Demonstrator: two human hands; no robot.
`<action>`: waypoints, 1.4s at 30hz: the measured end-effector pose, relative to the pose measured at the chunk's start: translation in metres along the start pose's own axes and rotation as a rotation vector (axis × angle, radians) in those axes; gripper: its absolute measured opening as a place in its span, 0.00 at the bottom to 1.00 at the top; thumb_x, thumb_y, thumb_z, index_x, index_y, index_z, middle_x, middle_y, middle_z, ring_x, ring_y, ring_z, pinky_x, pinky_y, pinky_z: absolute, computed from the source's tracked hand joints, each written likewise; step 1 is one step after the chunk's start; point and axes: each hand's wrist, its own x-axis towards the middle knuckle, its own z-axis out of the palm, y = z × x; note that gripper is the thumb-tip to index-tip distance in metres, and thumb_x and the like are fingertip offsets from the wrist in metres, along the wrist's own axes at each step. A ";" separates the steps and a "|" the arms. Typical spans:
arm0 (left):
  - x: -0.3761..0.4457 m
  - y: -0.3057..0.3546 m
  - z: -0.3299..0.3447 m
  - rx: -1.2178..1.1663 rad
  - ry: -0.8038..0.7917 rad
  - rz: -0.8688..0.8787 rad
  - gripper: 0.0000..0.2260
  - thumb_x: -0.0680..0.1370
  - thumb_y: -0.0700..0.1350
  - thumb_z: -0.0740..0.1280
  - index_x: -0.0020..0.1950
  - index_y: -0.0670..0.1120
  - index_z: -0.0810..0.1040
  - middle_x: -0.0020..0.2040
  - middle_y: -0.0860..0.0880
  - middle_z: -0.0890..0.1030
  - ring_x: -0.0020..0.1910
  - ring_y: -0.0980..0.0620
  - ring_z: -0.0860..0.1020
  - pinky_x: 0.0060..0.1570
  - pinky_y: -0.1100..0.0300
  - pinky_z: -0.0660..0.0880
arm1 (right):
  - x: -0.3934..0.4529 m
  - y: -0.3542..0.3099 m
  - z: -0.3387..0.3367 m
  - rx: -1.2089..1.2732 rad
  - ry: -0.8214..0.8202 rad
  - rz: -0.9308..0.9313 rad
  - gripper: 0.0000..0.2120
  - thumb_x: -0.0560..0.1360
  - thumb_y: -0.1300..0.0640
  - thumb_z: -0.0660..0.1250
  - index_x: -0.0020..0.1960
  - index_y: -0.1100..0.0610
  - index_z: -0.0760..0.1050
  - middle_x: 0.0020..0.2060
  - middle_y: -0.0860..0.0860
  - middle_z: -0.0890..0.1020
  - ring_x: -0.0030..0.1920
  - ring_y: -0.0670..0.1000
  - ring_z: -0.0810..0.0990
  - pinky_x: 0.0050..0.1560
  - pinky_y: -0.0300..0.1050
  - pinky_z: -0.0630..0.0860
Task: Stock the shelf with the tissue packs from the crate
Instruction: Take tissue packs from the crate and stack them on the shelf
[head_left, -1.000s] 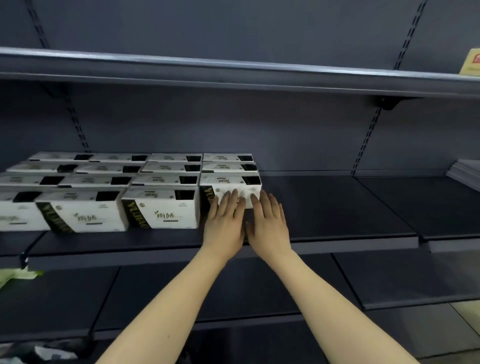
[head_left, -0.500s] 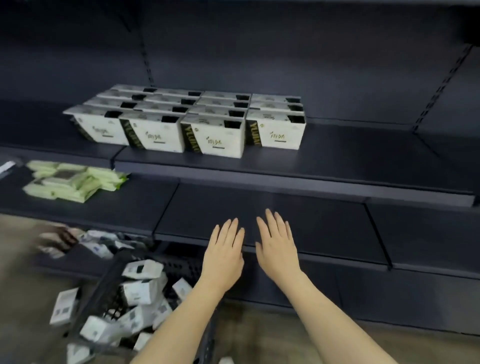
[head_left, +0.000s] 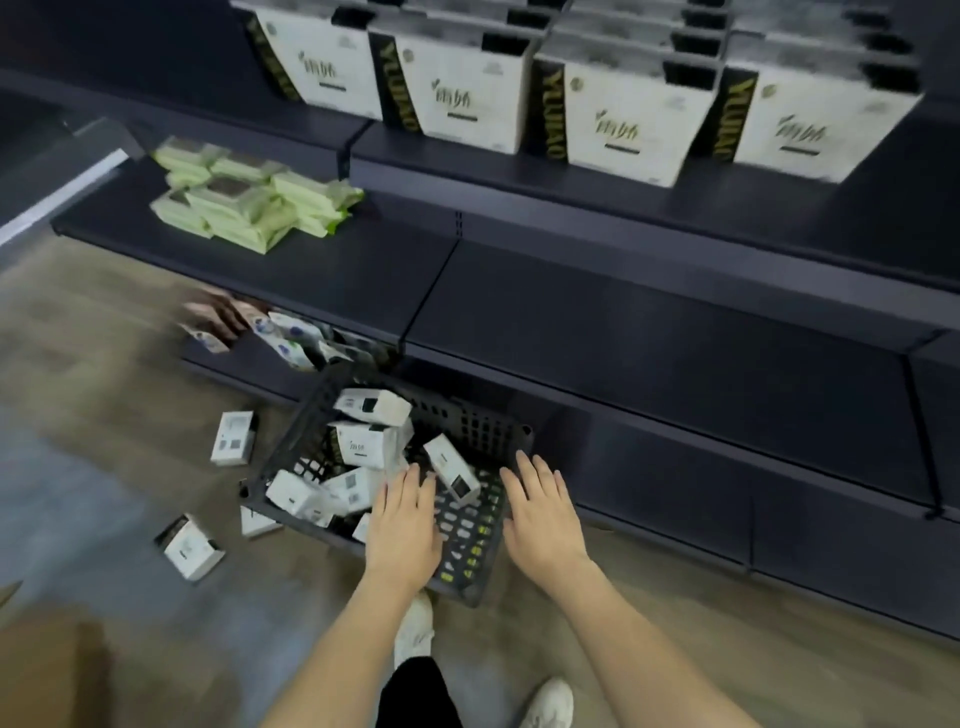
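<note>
A black plastic crate sits on the floor against the shelving, holding several white tissue packs. Both my hands hover over its near side, fingers straight and holding nothing. My left hand is above the packs at the crate's middle. My right hand is over the crate's right edge. One white pack lies tilted between the two hands. White tissue packs stand in rows on the upper dark shelf.
Three white packs lie on the floor left of the crate, one of them near its far corner. Green packs are piled on the middle shelf at left. Other packets sit on the bottom shelf. My shoes stand near the crate.
My hands left the pack pushed into the shelf row and dropped down to the crate. My view swung from the upper shelf down to the floor.
</note>
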 end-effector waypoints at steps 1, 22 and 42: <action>0.004 -0.005 0.003 -0.003 -0.034 0.015 0.29 0.75 0.46 0.67 0.73 0.40 0.63 0.74 0.40 0.61 0.74 0.42 0.59 0.72 0.47 0.53 | 0.007 -0.006 0.007 0.028 -0.024 -0.003 0.29 0.77 0.57 0.60 0.76 0.58 0.55 0.76 0.56 0.51 0.76 0.58 0.49 0.74 0.53 0.45; 0.187 -0.071 0.221 0.047 -0.349 0.344 0.34 0.76 0.42 0.64 0.77 0.44 0.49 0.77 0.44 0.49 0.76 0.46 0.46 0.73 0.53 0.39 | 0.156 -0.026 0.231 0.306 -0.333 0.265 0.31 0.78 0.57 0.58 0.77 0.55 0.48 0.76 0.54 0.46 0.75 0.54 0.44 0.74 0.45 0.42; 0.308 -0.060 0.329 0.411 -0.341 0.727 0.30 0.80 0.40 0.56 0.77 0.43 0.42 0.78 0.42 0.45 0.76 0.44 0.44 0.74 0.48 0.42 | 0.206 -0.012 0.307 0.387 -0.340 0.393 0.32 0.78 0.58 0.58 0.76 0.58 0.45 0.75 0.58 0.48 0.75 0.56 0.44 0.75 0.47 0.44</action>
